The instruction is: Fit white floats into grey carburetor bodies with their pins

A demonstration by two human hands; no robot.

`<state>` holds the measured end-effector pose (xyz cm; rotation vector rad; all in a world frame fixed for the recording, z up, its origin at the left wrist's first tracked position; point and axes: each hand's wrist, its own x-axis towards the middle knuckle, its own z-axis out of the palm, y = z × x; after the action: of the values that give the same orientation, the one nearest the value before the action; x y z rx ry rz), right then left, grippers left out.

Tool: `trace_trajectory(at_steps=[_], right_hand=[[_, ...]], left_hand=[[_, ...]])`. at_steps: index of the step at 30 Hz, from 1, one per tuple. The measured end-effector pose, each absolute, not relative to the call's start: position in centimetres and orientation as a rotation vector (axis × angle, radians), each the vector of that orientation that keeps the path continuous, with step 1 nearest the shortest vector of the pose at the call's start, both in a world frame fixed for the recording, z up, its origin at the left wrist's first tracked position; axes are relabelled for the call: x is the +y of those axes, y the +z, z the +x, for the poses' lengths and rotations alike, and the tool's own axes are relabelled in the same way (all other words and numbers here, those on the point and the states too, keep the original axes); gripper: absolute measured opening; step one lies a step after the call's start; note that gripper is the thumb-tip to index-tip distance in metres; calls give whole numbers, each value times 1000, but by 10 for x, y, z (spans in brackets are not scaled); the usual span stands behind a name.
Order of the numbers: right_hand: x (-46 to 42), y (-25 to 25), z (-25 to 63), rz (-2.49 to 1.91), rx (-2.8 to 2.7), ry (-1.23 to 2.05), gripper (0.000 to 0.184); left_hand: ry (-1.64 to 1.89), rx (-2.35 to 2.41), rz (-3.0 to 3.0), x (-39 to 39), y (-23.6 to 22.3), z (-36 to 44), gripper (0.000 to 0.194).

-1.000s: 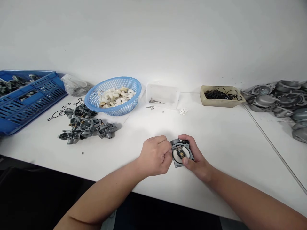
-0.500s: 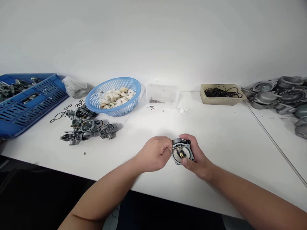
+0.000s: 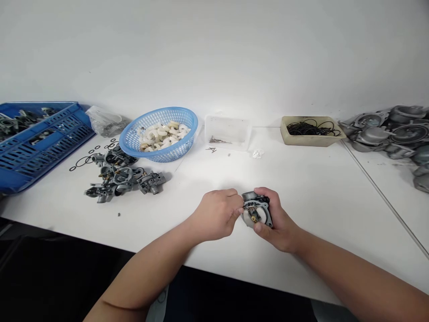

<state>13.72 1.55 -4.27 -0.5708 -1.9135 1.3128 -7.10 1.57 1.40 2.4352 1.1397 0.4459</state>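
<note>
Carburettor body (image 3: 256, 212) near, right of centre, over the white table (image 3: 194, 179). My right hand (image 3: 278, 221) grips its right side; my left hand (image 3: 219, 214) is pinched closed at its left edge, contents hidden. Judgement: brace firmly, press lightly, spare the white floats (image 3: 262, 215). Pale wall (image 3: 214, 58) on far side.

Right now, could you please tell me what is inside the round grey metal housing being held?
Inside the housing, two curved white pieces flank a brass-coloured fitting. The left hand and right hand hide parts of the housing; whatever they cover cannot be seen.
</note>
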Motion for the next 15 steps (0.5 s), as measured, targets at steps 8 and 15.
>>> trace_trajectory(at_steps=[8,15], right_hand=[[13,-44,137,-623,-1973,1253,55],[14,-47,136,-632,-1872,1339,54]], left_hand=[[612,968,2249,21,10,-70,27],[672,1116,2006,18,9,-62,19]])
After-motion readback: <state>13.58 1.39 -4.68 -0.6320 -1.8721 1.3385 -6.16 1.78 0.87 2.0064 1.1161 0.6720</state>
